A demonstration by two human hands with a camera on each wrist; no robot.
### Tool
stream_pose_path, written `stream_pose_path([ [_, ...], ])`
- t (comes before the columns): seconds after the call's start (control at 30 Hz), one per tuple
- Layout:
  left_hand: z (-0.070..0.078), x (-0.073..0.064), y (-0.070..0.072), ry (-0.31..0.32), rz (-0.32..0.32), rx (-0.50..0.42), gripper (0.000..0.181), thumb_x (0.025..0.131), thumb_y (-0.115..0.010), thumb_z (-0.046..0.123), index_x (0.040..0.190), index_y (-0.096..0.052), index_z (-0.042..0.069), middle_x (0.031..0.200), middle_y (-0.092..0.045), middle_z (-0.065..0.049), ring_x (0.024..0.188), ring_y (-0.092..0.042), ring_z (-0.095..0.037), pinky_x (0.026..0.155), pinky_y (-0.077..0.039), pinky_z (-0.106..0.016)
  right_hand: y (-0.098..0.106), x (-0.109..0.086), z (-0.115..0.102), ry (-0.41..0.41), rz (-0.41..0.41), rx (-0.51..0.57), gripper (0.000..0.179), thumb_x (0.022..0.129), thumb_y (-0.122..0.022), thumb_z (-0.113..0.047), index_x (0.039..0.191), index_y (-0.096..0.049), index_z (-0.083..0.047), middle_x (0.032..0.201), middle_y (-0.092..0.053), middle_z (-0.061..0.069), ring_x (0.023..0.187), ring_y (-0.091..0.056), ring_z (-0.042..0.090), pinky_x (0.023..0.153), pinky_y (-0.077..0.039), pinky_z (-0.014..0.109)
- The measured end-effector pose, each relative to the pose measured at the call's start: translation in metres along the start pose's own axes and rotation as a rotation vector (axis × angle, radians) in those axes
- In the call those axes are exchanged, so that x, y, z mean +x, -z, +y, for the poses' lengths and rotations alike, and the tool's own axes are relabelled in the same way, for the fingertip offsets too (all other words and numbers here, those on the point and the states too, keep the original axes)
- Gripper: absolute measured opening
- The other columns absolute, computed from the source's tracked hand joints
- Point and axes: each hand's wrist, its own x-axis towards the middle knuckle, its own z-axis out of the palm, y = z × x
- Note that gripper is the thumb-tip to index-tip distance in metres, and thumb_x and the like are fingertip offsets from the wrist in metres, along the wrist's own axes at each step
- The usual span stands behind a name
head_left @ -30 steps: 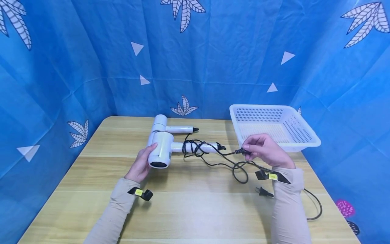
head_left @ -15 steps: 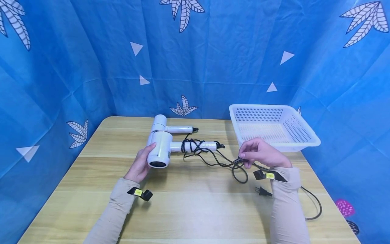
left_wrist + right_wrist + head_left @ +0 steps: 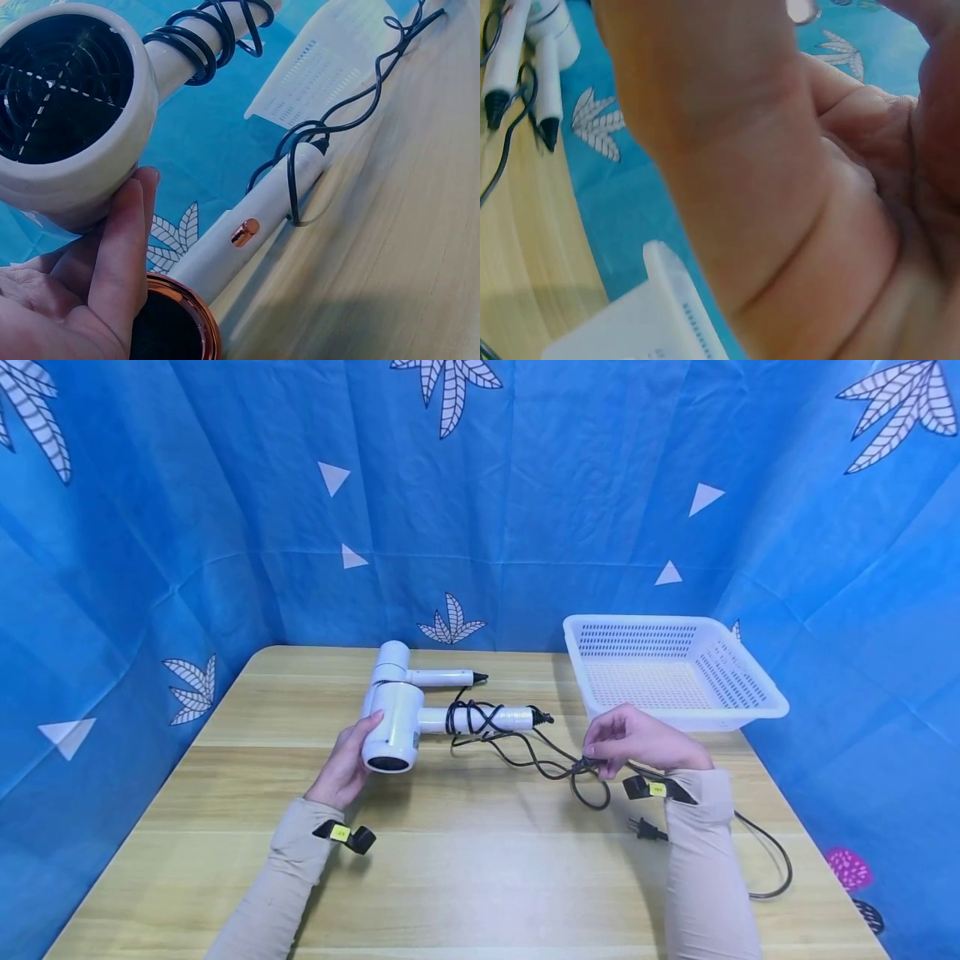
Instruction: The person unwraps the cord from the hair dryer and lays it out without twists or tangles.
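Observation:
My left hand [image 3: 341, 768] grips the barrel of a white hair dryer [image 3: 393, 727], thumb on its near side. Black cord is wound round that dryer's handle [image 3: 476, 719]. In the left wrist view its dark round grille [image 3: 64, 86] faces the camera, with my fingers [image 3: 120, 247] against the barrel. Behind it lies a second white hair dryer [image 3: 392, 658], which has a copper ring [image 3: 206, 315] and a copper button [image 3: 245, 232]. My right hand [image 3: 645, 739] pinches the black plug [image 3: 585, 763] of a cord, above loops of cord; the fingers cover most of the plug.
A white perforated plastic basket [image 3: 731, 722] stands at the back right, just beyond my right hand. Another black plug [image 3: 647, 829] lies near my right sleeve, and its cord [image 3: 780, 860] curves toward the table's right edge. A blue patterned curtain [image 3: 510, 510] surrounds the table.
My right hand has moved slightly left and toward me with the plug, down over the loops of cord. The cord to the dryer has slackened. My left hand stays nearly still.

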Motion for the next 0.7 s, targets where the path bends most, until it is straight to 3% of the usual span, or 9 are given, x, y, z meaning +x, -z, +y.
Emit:
stream_pose_path([
  [0.17,0.0006,0.0001,-0.0015,-0.004,0.010,0.000,0.030,0.104,-0.052,0.038,0.116,-0.056,0.011,0.090,-0.075,0.009,0.084,-0.071,-0.004,0.075,-0.055,-0.016,0.0011,0.0002,0.0013,-0.066,0.039,-0.036,0.020,0.098,-0.067,-0.011,0.104,-0.069,0.008,0.086,-0.073,0.025,0.069,-0.074,0.021,0.069,-0.065,0.042],
  [0.47,-0.0001,0.0010,-0.0008,0.003,0.003,-0.013,0.031,0.104,-0.052,0.039,0.117,-0.056,0.011,0.091,-0.075,0.009,0.085,-0.071,-0.004,0.075,-0.055,-0.015,0.0035,-0.0014,0.0003,-0.158,0.169,-0.062,0.022,0.097,-0.069,-0.013,0.105,-0.071,0.007,0.092,-0.076,0.018,0.075,-0.076,0.033,0.074,-0.065,0.049],
  [0.7,-0.0006,0.0004,0.0006,-0.003,-0.008,-0.025,0.031,0.105,-0.051,0.042,0.119,-0.056,0.014,0.093,-0.075,0.010,0.087,-0.071,-0.004,0.078,-0.055,-0.016,0.0035,-0.0079,-0.0073,-0.201,0.254,-0.035,0.025,0.097,-0.069,-0.011,0.109,-0.069,0.010,0.096,-0.075,0.015,0.077,-0.076,0.025,0.075,-0.066,0.041],
])
